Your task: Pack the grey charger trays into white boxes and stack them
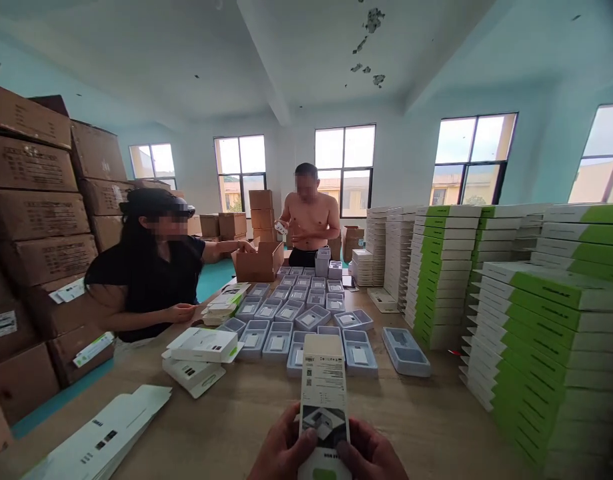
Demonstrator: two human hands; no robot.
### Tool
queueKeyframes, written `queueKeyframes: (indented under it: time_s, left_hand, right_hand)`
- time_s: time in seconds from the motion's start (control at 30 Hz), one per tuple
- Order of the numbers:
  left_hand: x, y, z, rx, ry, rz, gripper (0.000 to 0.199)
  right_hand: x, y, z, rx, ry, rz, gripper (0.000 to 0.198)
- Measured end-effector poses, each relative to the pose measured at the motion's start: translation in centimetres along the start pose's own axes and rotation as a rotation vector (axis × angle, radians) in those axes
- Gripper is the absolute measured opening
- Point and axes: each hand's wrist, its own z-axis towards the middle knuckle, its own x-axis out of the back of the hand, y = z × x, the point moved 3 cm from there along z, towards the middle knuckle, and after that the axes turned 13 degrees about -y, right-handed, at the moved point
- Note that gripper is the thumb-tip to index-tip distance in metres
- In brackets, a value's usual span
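Together, our left hand (286, 445) and right hand (377, 455) curled inward around a white printed carton (323, 373), thumbs pressed against its front. We held it over the near part of the desk (211, 427), with the compartmented gray trays (363, 371) just beyond. To our right rose stacked green-and-white boxes (443, 280); across from us, a shirtless co-worker (313, 217) stood.

Pale back wall (411, 150), bluish-green toward L & R; off-white ceiling (176, 67) w/ beams (261, 47) & a few peeling patches (373, 21). Dark-framed windows (344, 167) along back let in daylight, v. bright vs. dim ceiling; yellowish bldgs (445, 177) outside. Floor (219, 280) teal; tabletop (216, 423) lt. brown, wood-look.
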Motion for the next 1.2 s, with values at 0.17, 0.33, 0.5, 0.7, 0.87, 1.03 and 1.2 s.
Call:
queueKeyframes:
  time_s: [0.17,0.33,0.5,0.7,0.87,1.03,1.2]
  left_hand:
    - [-0.2,-0.4,0.0,-0.012,0.027,-0.034,0.059]
    - [-0.3,1.2,0.0,-0.025,0.097,0.029,0.054]
    - [-0.4,1.6,-0.3,-0.104,0.123,0.180,0.040]
    - [1.5,1.4,-1.3,-0.126,0.349,0.587,0.037]
    - [2.8,1.1,-1.1,-0.176,0.380,0.652,0.038]
    - [3.0,0.6,-1.2,-0.195,0.396,0.740,0.041]
    - [2.7,0.8,-1.5,-0.200,0.395,0.866,0.038]
  right_hand:
    - [0.6,0.7,-0.4,0.024,0.058,-0.013,0.058]
    - [0.5,0.3,-0.9,-0.031,0.094,-0.108,0.061]
    - [-0.2,-1.0,-1.2,0.019,0.178,-0.151,0.063]
    - [1.2,0.3,-1.3,-0.048,0.309,-0.198,0.065]
    - [1.2,0.4,-1.1,-0.061,0.313,0.140,0.068]
    - [-0.4,-0.7,-1.5,-0.095,0.264,0.337,0.067]
    - [0.1,-0.7,-1.6,-0.107,0.281,0.365,0.054]
